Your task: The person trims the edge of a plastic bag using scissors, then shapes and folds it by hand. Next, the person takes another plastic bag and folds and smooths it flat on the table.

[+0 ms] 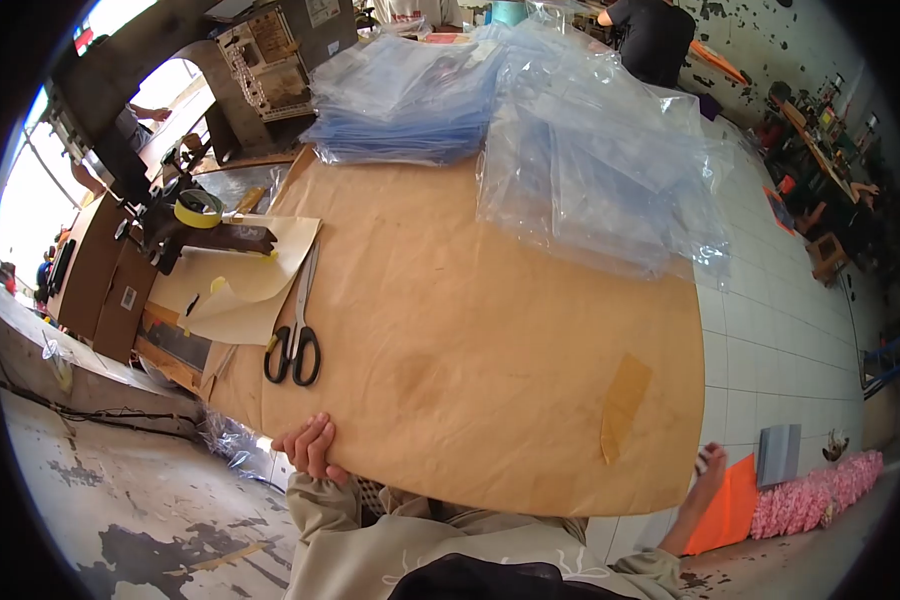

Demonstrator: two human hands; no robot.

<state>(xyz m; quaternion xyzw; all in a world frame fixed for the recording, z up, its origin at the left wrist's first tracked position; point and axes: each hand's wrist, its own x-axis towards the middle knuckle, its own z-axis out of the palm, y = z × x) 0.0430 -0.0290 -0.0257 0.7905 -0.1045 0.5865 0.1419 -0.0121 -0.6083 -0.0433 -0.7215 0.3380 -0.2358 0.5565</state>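
My left hand [310,450] rests at the near left edge of the brown-covered table [450,360], its fingers lying on the surface and holding nothing. Black-handled scissors [293,350] lie a little beyond it, blades pointing away. My right hand [708,473] hangs just past the table's right corner with its fingers loosely bent; I see nothing in it. Close beside that hand is a bright orange sheet [725,512]. At the far side of the table sit a stack of bluish clear plastic sheets [400,105] and a looser, crinkled pile of clear plastic [600,170].
Left of the scissors are cream paper [240,290] and a tape dispenser with a yellow roll [198,208]. A strip of brown tape [626,408] sticks to the table. Pink fluffy material [815,495] and a grey block [778,455] are at lower right. A person in black [655,40] is at the back.
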